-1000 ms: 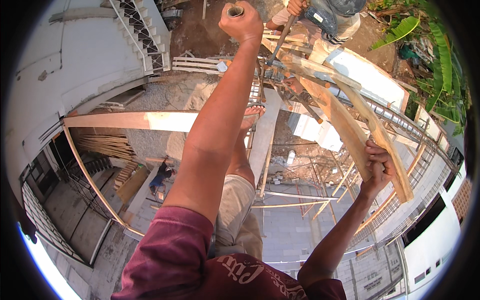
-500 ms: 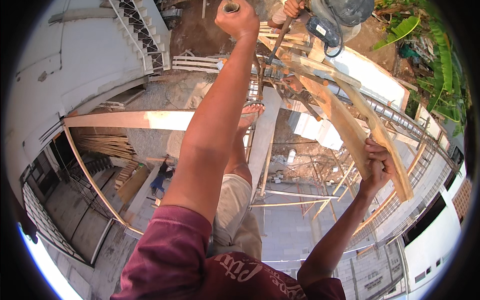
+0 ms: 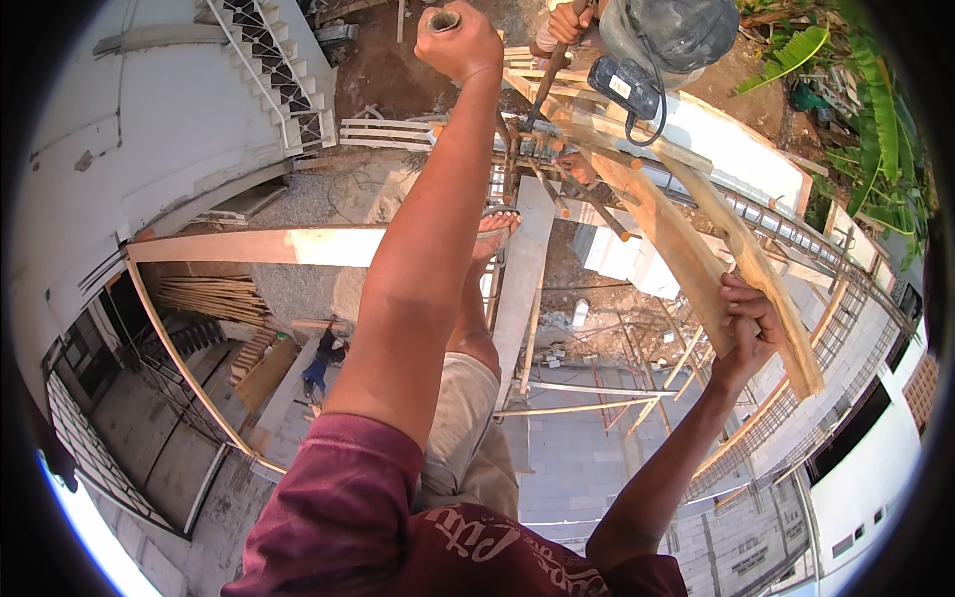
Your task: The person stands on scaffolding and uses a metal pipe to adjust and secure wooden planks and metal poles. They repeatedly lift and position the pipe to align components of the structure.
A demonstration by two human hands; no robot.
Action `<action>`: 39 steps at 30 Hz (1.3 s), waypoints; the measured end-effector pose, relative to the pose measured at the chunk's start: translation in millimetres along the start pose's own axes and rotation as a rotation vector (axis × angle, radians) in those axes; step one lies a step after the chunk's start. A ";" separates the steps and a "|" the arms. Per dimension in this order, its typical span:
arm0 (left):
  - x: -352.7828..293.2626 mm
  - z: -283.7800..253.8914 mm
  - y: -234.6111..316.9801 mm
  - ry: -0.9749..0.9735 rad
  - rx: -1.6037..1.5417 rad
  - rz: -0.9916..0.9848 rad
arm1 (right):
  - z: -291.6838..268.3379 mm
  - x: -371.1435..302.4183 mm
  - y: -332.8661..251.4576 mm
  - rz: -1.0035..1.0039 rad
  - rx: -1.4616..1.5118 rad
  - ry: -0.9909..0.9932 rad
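My left hand (image 3: 460,45) is raised at the top middle. It is closed around an upright round pole (image 3: 444,20), and only the pole's end shows above the fist. At the right, my right hand (image 3: 746,328) grips the near end of rough wooden planks. A wide plank (image 3: 667,234) runs left of its fingers and a narrower plank (image 3: 751,259) lies along their right side. The far ends of both planks rest among the poles by a co-worker. My bare foot in a sandal (image 3: 497,227) stands at a narrow board (image 3: 524,269).
A co-worker in a grey cap (image 3: 671,35) grips a dark bar (image 3: 552,75) across from me. Far below, another person (image 3: 320,363) is by a wall. Long timber beams (image 3: 259,246), steel rebar cages (image 3: 796,224), white stairs (image 3: 274,80) and banana leaves (image 3: 875,119) surround the drop.
The whole view has shifted slightly. Both of my hands keep their grips. The co-worker's head and bar appear slightly further left, and the person below has shifted posture.
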State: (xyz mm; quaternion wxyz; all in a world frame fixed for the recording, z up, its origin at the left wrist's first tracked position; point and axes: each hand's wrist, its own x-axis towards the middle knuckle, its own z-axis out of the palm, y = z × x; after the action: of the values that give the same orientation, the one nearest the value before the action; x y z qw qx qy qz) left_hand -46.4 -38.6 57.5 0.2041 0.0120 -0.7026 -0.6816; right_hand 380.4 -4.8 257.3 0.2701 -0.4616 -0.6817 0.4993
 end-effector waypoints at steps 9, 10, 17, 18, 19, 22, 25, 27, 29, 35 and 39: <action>-0.8 -2.6 -2.5 0.006 0.041 0.058 | -1.9 -0.1 0.0 0.006 -0.008 -0.005; -0.8 -3.0 -2.3 0.000 0.035 0.048 | -2.5 -0.2 0.6 0.006 -0.004 -0.007; 1.9 -0.7 -3.8 -0.013 -0.045 -0.015 | -0.5 1.5 -1.8 0.017 0.002 -0.001; 5.4 -0.9 -4.2 -0.011 0.001 0.027 | 0.9 2.2 -2.8 0.021 -0.004 -0.002; 6.6 -2.0 -4.3 -0.010 0.047 0.068 | 1.3 1.9 -3.2 0.026 -0.009 -0.003; 6.9 -1.2 -2.6 -0.012 -0.006 0.029 | 1.2 2.2 -2.8 0.000 -0.036 -0.015; 4.5 -1.6 1.1 -0.014 0.024 0.003 | 1.6 -0.4 -0.6 0.020 -0.013 0.002; 3.2 0.6 3.2 -0.012 0.044 -0.002 | -0.6 0.8 1.5 0.020 -0.004 0.009; 1.0 0.1 4.1 -0.031 0.033 -0.036 | -3.1 0.2 1.5 0.008 -0.025 0.013; 6.3 1.0 1.4 -0.023 0.022 -0.025 | 0.5 1.2 -1.7 0.024 0.008 -0.003; 5.1 0.4 -0.5 -0.032 -0.009 0.002 | 0.6 0.7 -2.4 0.027 -0.026 0.006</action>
State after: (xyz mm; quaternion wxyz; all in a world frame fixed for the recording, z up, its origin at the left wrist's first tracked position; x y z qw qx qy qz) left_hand -51.4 -39.8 58.4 0.1934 -0.0005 -0.7026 -0.6848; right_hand 378.8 -4.6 259.2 0.2595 -0.4758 -0.6809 0.4925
